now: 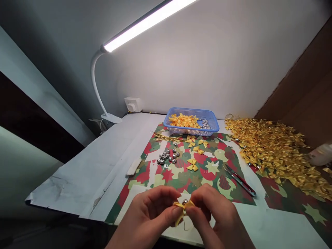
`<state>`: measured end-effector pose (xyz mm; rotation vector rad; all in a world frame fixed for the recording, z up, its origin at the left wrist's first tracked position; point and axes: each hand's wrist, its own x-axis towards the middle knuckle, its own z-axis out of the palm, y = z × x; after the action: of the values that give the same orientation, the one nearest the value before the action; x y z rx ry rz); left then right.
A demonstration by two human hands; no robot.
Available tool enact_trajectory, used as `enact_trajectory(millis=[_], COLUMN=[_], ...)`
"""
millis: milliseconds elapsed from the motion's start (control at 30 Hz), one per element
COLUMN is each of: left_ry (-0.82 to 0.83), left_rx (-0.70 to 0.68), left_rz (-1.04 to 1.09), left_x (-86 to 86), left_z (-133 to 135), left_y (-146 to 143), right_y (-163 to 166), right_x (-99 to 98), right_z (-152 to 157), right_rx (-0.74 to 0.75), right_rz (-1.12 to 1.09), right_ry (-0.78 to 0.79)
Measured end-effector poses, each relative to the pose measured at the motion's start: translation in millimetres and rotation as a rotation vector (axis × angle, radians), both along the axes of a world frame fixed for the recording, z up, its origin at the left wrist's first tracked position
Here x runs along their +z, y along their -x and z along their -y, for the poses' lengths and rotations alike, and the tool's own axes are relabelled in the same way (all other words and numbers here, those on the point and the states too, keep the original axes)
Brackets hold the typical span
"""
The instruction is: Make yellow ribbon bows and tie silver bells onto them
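Note:
Between my two hands, near the table's front edge, is a yellow ribbon bow (pixel 178 204) with a small silver bell (pixel 184 201) at its middle. My left hand (pixel 153 211) pinches the bow's left side between thumb and fingers. On the other side, my right hand (pixel 211 211) grips the right loop in the same way. A thin gold cord (pixel 184 223) hangs below the bow. Beyond my hands lie several loose yellow bows (pixel 192 165) and a cluster of silver bells (pixel 167 157). Gold cords (pixel 166 137) lie in a bundle behind the bells.
A blue basket (pixel 215 124) with yellow bows and silver bells stands at the back. Red-handled thread snips (pixel 240 180) lie to the right. A large pile of gold bows (pixel 275 148) spreads along the right side. A white clip lamp (pixel 97 86) lights the table from the left.

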<state>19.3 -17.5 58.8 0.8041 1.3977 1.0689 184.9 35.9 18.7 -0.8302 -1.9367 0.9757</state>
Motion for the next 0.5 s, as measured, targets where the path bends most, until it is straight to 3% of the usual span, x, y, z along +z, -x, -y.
enact_trajectory(millis=[67, 133, 233, 333, 500], left_ry=[-0.043, -0.096, -0.12, -0.05, -0.031], left_rx=[0.048, 0.087, 0.028, -0.03, -0.043], left_rz=[-0.139, -0.295, -0.261, -0.085, -0.063], left_x=[-2.2, -4.2, -4.7, -2.0, -2.4], left_z=[1.8, 3.4, 4.0, 2.6, -2.4], left_y=[-3.0, -5.9, -6.5, -2.7, -0.3], right_y=[3.1, 2.1, 0.4, 2.3, 8.3], right_x=[-1.3, -3.7, -9.2, -14.6, -19.9], right_z=[-1.5, -1.6, 1.3, 5.6, 5.5], right_rx=[0.026, 0.057, 0.045, 0.006, 0.015], right_rz=[0.008, -0.013, -0.086, -0.17, -0.235], right_ry=[0.058, 0.235, 0.51, 0.568, 0.578])
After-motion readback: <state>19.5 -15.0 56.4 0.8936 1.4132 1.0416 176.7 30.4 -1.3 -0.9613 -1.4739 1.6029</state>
